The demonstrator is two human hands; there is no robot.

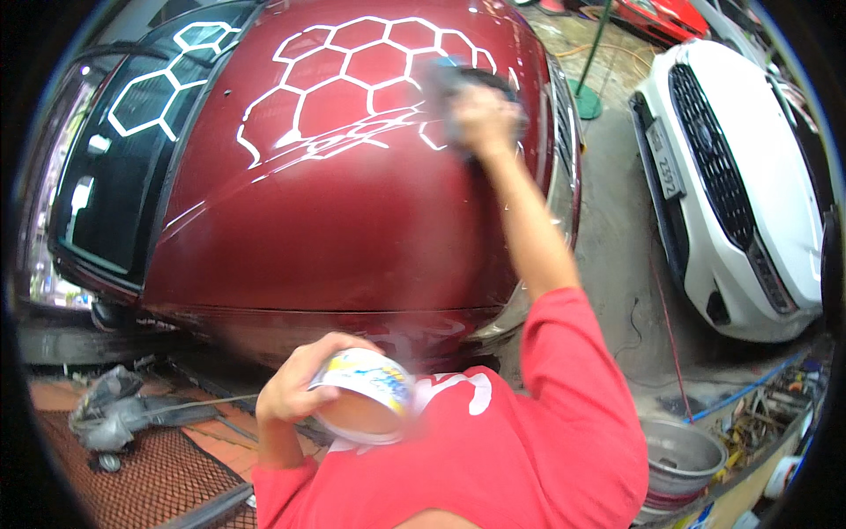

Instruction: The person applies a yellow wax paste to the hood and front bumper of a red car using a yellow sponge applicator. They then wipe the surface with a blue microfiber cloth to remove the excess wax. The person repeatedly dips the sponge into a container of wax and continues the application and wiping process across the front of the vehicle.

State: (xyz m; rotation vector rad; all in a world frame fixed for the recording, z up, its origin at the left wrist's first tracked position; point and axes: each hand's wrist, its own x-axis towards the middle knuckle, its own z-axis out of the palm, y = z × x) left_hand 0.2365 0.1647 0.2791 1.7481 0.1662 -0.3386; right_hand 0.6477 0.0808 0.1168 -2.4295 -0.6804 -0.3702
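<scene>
My left hand [298, 377] is closed around a short, round white tub [384, 377] with blue and yellow print, held tilted in front of my red shirt. Whether the tan part of the tub is its inside or its outside, I cannot tell. Stretched out over the far right of a dark red car hood [352, 220], my right hand [486, 119] is smeared by motion. Under its fingers is a dark grey, pad-like or cloth-like thing [445, 93], too blurred to name exactly. White hexagon-shaped light reflections lie across the glossy hood beside it.
The car's dark windshield [123, 167] is at the left. A white car [740, 185] stands close on the right. At the lower right sits a metal basin-like container [683, 454]; at the lower left, a grey plastic-wrapped bundle [110, 414]. A green pole [597, 44] rises beyond the hood.
</scene>
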